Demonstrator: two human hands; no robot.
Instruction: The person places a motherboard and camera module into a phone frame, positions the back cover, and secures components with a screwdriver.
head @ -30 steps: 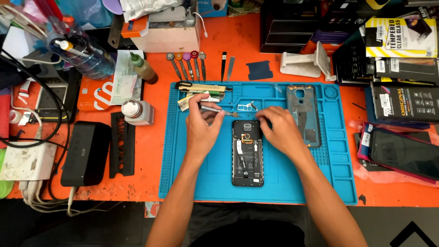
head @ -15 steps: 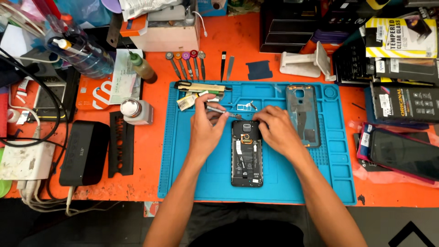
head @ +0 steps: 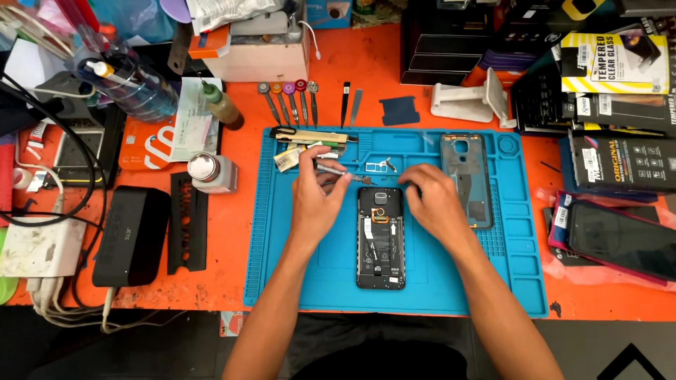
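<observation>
Head view, left hand (head: pixel 318 200) pinching tweezers (head: pixel 336 171), right hand (head: pixel 431 199) curled, fingertips beside opened phone (head: pixel 381 238) on blue mat (head: pixel 310 281)

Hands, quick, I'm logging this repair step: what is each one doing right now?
Left hand: closed on a slim metal tool.
Right hand: fingers curled at the opened phone; whether it holds anything cannot be told.

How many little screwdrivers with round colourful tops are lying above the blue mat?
4, side by side on the orange table just above the blue mat: screwdrivers at and. More may hide in the clutter.
</observation>
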